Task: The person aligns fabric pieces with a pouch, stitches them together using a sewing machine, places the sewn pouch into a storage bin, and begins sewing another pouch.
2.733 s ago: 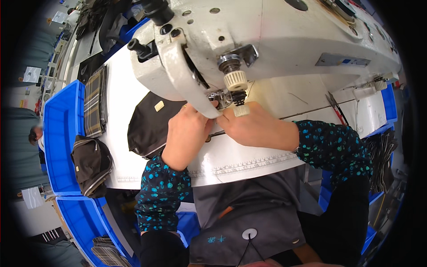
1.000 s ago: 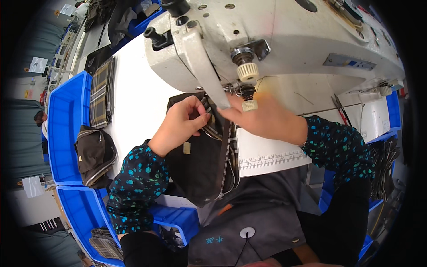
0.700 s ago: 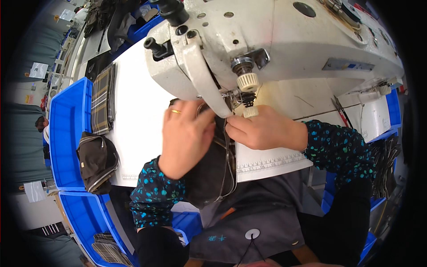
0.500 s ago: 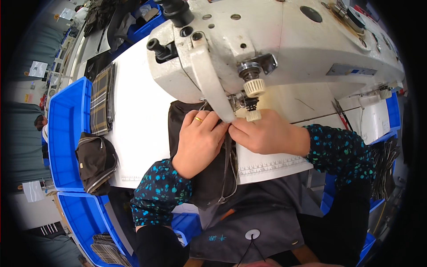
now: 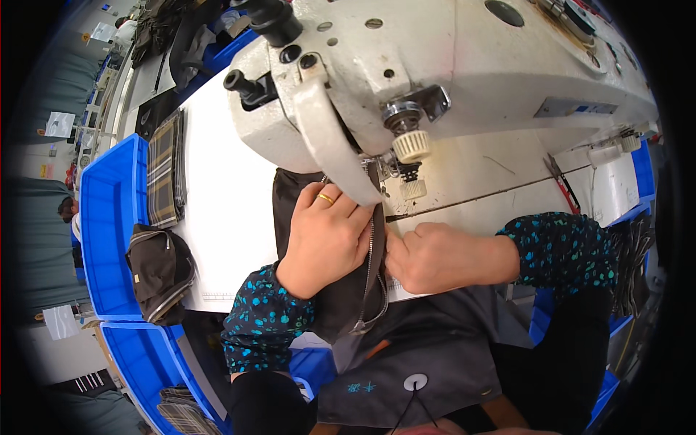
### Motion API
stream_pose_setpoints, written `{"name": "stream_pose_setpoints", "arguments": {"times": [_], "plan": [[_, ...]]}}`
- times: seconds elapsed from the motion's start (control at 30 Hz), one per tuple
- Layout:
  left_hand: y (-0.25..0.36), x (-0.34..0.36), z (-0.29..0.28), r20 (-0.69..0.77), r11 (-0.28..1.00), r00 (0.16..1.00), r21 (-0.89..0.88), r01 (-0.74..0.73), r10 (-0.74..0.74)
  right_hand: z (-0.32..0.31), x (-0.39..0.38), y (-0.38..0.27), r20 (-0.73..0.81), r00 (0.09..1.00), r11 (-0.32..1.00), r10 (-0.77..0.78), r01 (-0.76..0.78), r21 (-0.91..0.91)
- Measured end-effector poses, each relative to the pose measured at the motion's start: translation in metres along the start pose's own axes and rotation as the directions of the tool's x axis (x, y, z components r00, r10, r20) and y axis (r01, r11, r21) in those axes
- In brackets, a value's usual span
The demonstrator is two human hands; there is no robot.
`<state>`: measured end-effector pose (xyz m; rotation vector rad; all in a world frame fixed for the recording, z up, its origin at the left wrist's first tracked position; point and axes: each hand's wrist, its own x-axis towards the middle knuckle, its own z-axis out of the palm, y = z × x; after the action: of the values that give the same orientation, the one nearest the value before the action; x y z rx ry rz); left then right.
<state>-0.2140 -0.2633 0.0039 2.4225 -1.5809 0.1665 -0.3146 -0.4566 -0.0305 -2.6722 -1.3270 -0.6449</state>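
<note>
sewing machine and work in hand, seen from above. the white sewing machine (image 5: pixel 500 65) spans the upper part of the view, its head over the white bench (image 5: pixel 210 174). left of the bench stand two blue bins, an upper bin (image 5: pixel 134 174) and a lower bin (image 5: pixel 130 355), the latter with folded plaid cloth (image 5: pixel 185 412) inside. a dark grey apron (image 5: pixel 449 362) covers the person's lap. the dark brown pouch (image 5: pixel 341 308) lies at the front of the bench, its far end by the machine's needle area and its near end hanging over the bench edge towards the apron. a stack of plaid fabric (image 5: pixel 165 174) rests beside the upper bin; a second brown pouch (image 5: pixel 156 275) sits just nearer, at the bench's left edge. the left hand (image 5: pixel 326 235) lies on the first pouch, fingers bent, the tips partly hidden below the machine's curved lever; whether it grips cannot be told. the right hand (image 5: pixel 420 257) is curled at the pouch's right edge; whether cloth is pinched cannot be told. red-handled snips (image 5: pixel 568 197) lie farther right. a metal zipper (image 5: pixel 369 268) runs along the pouch between the hands. a gold-coloured ring (image 5: pixel 325 198) circles a left finger.
</note>
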Motion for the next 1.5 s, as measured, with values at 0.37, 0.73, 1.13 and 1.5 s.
{"name": "stream_pose_setpoints", "arguments": {"times": [0.37,0.73,1.13,1.5], "plan": [[0.002,0.004,0.010,-0.005,0.999,1.000,0.048,0.011,-0.011,0.003,-0.001,0.006,-0.053,0.998,0.998,0.042,-0.044,-0.047],[0.004,0.006,-0.005,0.025,1.000,1.000,-0.018,0.019,-0.018,0.002,-0.001,-0.004,-0.015,0.993,0.990,0.116,-0.117,-0.081],[0.019,-0.009,-0.012,0.131,0.999,0.991,0.018,-0.032,0.029,-0.016,-0.005,-0.024,0.040,0.999,0.997,0.031,-0.029,-0.068],[0.022,-0.010,-0.011,0.132,0.999,0.991,-0.011,0.036,-0.035,-0.012,-0.005,-0.025,0.034,0.999,0.998,0.033,-0.031,-0.052]]}}
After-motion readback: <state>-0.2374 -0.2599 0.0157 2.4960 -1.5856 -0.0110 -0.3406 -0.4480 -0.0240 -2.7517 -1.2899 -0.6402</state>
